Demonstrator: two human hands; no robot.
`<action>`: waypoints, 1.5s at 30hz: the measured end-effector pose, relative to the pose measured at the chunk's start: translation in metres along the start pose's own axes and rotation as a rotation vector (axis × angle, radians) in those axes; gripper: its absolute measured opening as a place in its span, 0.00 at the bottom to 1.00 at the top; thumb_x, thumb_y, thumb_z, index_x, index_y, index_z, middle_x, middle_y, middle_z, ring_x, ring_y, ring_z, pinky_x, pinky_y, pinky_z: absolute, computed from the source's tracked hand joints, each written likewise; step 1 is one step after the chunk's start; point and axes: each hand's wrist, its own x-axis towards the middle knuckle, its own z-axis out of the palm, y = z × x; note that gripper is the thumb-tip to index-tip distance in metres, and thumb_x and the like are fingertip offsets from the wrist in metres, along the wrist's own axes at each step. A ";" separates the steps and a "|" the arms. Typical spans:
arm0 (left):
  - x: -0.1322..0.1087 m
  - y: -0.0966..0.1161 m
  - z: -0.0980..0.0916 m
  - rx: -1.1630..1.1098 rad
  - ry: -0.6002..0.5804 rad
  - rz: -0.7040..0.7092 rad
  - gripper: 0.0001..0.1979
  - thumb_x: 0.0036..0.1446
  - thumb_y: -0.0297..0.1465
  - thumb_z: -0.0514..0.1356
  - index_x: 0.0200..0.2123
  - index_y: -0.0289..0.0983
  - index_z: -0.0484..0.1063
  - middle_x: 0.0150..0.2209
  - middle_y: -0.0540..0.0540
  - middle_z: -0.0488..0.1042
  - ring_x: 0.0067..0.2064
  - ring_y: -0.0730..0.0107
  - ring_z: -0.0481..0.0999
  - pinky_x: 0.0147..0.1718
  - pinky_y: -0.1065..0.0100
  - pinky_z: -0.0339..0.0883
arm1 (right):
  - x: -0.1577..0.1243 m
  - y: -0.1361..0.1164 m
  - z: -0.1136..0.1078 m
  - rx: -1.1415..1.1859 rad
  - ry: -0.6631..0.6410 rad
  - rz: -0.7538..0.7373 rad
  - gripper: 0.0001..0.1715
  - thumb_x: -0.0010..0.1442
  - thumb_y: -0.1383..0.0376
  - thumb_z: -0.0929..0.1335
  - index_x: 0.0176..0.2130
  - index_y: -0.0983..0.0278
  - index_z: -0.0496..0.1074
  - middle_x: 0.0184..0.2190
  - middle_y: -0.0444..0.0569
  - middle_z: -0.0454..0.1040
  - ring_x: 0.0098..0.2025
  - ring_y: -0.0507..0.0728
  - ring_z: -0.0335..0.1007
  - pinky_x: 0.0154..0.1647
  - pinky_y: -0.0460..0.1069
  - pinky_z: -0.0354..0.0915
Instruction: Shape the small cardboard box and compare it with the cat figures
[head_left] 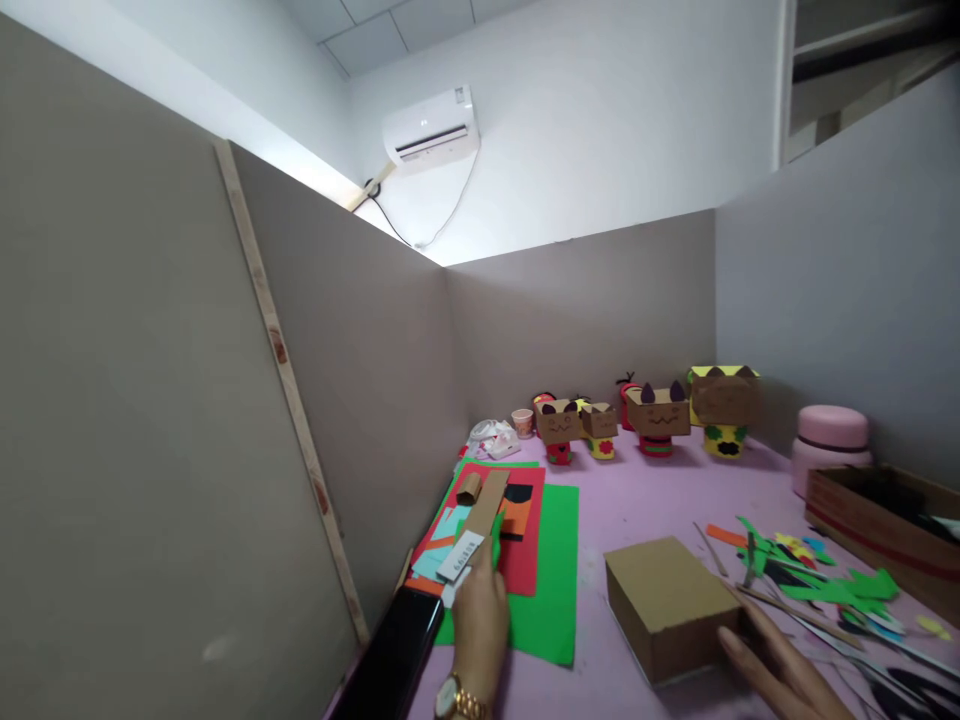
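My left hand [481, 608], wearing a gold watch, reaches over layered coloured sheets with its fingers drawn together. A white printed label [460, 557] and a brown cardboard strip [487, 502] lie at its fingertips, and a green scrap [497, 535] shows beside them. What exactly the fingers pinch is hidden. A brown cardboard box [670, 590] sits on the table, its plain top facing up. Against its right side, my right hand [776, 655] grips it with the thumb in front and the other fingers partly hidden at the far side.
Several cardboard-headed animal figures [658, 415] line the back beside a paper cup [523, 423]. Colourful scraps [832, 580] and scissors [911, 690] cover the right. A pink flask [831, 445] stands behind an open carton [877, 530]. A black phone [394, 655] lies left, near the partition [322, 390].
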 end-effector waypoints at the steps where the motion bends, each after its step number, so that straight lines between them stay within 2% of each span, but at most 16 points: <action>1: 0.003 -0.003 -0.004 -0.034 0.049 -0.031 0.28 0.57 0.22 0.42 0.60 0.25 0.59 0.48 0.28 0.76 0.44 0.51 0.78 0.43 0.57 0.67 | 0.000 -0.002 -0.003 -0.011 0.014 0.032 0.21 0.50 0.50 0.68 0.40 0.56 0.79 0.57 0.48 0.68 0.58 0.70 0.63 0.57 0.60 0.62; 6: 0.013 -0.016 -0.017 -0.190 0.236 -0.162 0.23 0.62 0.27 0.43 0.57 0.24 0.60 0.50 0.29 0.75 0.46 0.58 0.77 0.44 0.60 0.67 | 0.003 -0.032 -0.003 0.065 0.077 0.199 0.28 0.53 0.48 0.66 0.51 0.55 0.74 0.56 0.47 0.71 0.59 0.66 0.63 0.57 0.56 0.62; 10: 0.013 -0.016 -0.012 -0.222 0.284 -0.156 0.24 0.63 0.30 0.41 0.58 0.23 0.58 0.50 0.28 0.74 0.49 0.56 0.76 0.46 0.57 0.67 | 0.008 -0.051 -0.002 0.088 0.094 0.275 0.29 0.53 0.46 0.65 0.49 0.57 0.74 0.57 0.49 0.69 0.60 0.66 0.60 0.59 0.57 0.57; 13: 0.008 -0.010 -0.001 -0.193 0.208 -0.044 0.27 0.62 0.32 0.42 0.61 0.24 0.55 0.57 0.29 0.69 0.57 0.57 0.70 0.53 0.60 0.63 | 0.010 -0.059 -0.006 0.131 0.054 0.293 0.25 0.51 0.46 0.66 0.41 0.58 0.77 0.55 0.50 0.71 0.60 0.66 0.60 0.59 0.58 0.56; 15: 0.003 -0.006 0.007 -0.145 0.102 0.057 0.30 0.58 0.33 0.49 0.63 0.26 0.53 0.61 0.33 0.65 0.61 0.60 0.66 0.57 0.64 0.59 | 0.011 -0.065 -0.008 0.157 0.068 0.313 0.23 0.49 0.45 0.66 0.35 0.57 0.78 0.54 0.50 0.72 0.59 0.67 0.63 0.58 0.58 0.59; 19: -0.004 0.002 0.015 -0.004 -0.023 0.146 0.44 0.48 0.33 0.61 0.65 0.26 0.46 0.62 0.32 0.64 0.62 0.53 0.63 0.58 0.61 0.58 | 0.014 -0.083 -0.014 0.200 0.043 0.317 0.19 0.46 0.46 0.67 0.29 0.56 0.77 0.52 0.49 0.74 0.56 0.67 0.67 0.55 0.55 0.64; 22: -0.002 0.003 0.013 0.107 -0.028 0.114 0.34 0.53 0.25 0.54 0.64 0.28 0.52 0.53 0.29 0.73 0.54 0.50 0.73 0.50 0.57 0.64 | 0.014 -0.092 -0.018 0.214 0.047 0.357 0.20 0.43 0.45 0.67 0.27 0.56 0.76 0.52 0.53 0.74 0.56 0.70 0.66 0.56 0.58 0.62; 24: 0.002 0.001 0.011 0.149 -0.027 0.072 0.29 0.54 0.21 0.50 0.61 0.31 0.61 0.42 0.32 0.79 0.43 0.51 0.79 0.42 0.58 0.67 | 0.014 -0.089 -0.018 0.238 0.028 0.358 0.20 0.44 0.45 0.68 0.28 0.57 0.76 0.54 0.54 0.72 0.57 0.70 0.65 0.57 0.57 0.61; 26: 0.007 -0.004 0.008 0.147 -0.005 0.025 0.26 0.55 0.20 0.47 0.56 0.31 0.67 0.38 0.33 0.81 0.39 0.53 0.80 0.38 0.60 0.68 | 0.012 -0.079 -0.013 0.284 0.011 0.343 0.21 0.47 0.46 0.68 0.33 0.59 0.76 0.57 0.53 0.69 0.59 0.68 0.64 0.58 0.55 0.61; 29: 0.013 -0.012 0.004 0.081 0.055 -0.024 0.24 0.57 0.21 0.45 0.56 0.30 0.66 0.49 0.33 0.78 0.48 0.57 0.78 0.44 0.64 0.67 | 0.010 -0.057 -0.001 0.372 0.067 0.341 0.31 0.56 0.47 0.65 0.51 0.63 0.70 0.61 0.54 0.64 0.63 0.63 0.57 0.62 0.55 0.55; 31: 0.017 -0.018 0.002 0.036 0.092 -0.037 0.24 0.59 0.24 0.44 0.58 0.27 0.63 0.56 0.32 0.71 0.55 0.58 0.73 0.50 0.66 0.64 | 0.011 -0.047 0.006 0.426 0.030 0.296 0.36 0.59 0.49 0.64 0.59 0.66 0.63 0.62 0.55 0.62 0.64 0.63 0.55 0.63 0.56 0.53; 34: 0.024 -0.023 0.001 0.004 0.099 -0.036 0.23 0.62 0.29 0.42 0.57 0.28 0.63 0.55 0.33 0.72 0.54 0.57 0.74 0.50 0.63 0.65 | 0.014 -0.041 0.011 0.428 0.065 0.252 0.38 0.60 0.48 0.64 0.61 0.66 0.60 0.63 0.55 0.61 0.65 0.62 0.51 0.64 0.54 0.51; 38: 0.031 -0.025 0.003 0.020 0.063 -0.050 0.25 0.61 0.32 0.44 0.58 0.25 0.61 0.50 0.28 0.76 0.44 0.43 0.79 0.42 0.51 0.69 | 0.018 -0.042 0.012 0.448 0.068 0.197 0.38 0.58 0.45 0.65 0.60 0.63 0.63 0.61 0.57 0.64 0.64 0.63 0.54 0.62 0.55 0.53; 41: 0.032 -0.026 0.007 0.029 0.080 0.016 0.28 0.61 0.32 0.42 0.60 0.25 0.58 0.56 0.26 0.69 0.53 0.41 0.74 0.46 0.49 0.67 | 0.019 -0.041 0.015 0.474 0.079 0.160 0.38 0.58 0.44 0.65 0.60 0.62 0.64 0.60 0.57 0.65 0.63 0.63 0.58 0.62 0.55 0.54; 43: 0.034 -0.027 0.011 0.027 0.084 0.115 0.28 0.58 0.29 0.44 0.61 0.26 0.57 0.62 0.30 0.62 0.62 0.48 0.64 0.55 0.53 0.61 | 0.020 -0.040 0.017 0.491 0.099 0.143 0.39 0.58 0.43 0.64 0.60 0.61 0.63 0.60 0.57 0.65 0.62 0.63 0.59 0.62 0.56 0.55; 45: 0.037 -0.031 0.017 0.070 0.098 0.262 0.31 0.52 0.24 0.46 0.61 0.27 0.58 0.63 0.34 0.61 0.64 0.52 0.60 0.59 0.56 0.56 | 0.020 -0.039 0.019 0.507 0.109 0.135 0.39 0.58 0.43 0.64 0.61 0.60 0.62 0.60 0.57 0.65 0.62 0.63 0.58 0.61 0.56 0.55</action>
